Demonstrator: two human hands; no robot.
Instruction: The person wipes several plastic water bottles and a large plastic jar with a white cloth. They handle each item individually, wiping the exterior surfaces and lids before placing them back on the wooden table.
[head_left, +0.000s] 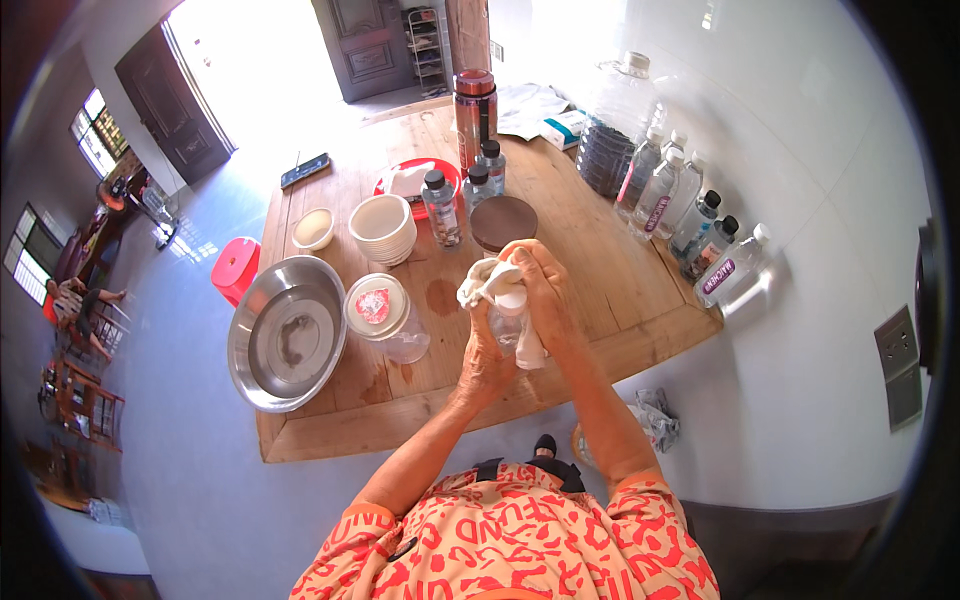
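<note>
Over the near part of the wooden table, both of my hands are around a clear plastic bottle (507, 327) with a white cap. My left hand (482, 356) grips the bottle's side from the left. On the right, my right hand (546, 289) presses a white cloth (531, 349) against the bottle near its cap. Part of the cloth bunches above the cap, and one end hangs down beside the bottle. My fingers and the cloth hide much of the bottle. Just beyond them stands a container with a brown round lid (504, 223).
Left on the wooden table (600, 300) are a steel basin (255, 337), a lidded clear jar (401, 337) and stacked white bowls (384, 232). Black-capped bottles (442, 210) and a tumbler (466, 124) stand farther back. Several bottles (656, 195) and a large jug (607, 142) line the right side.
</note>
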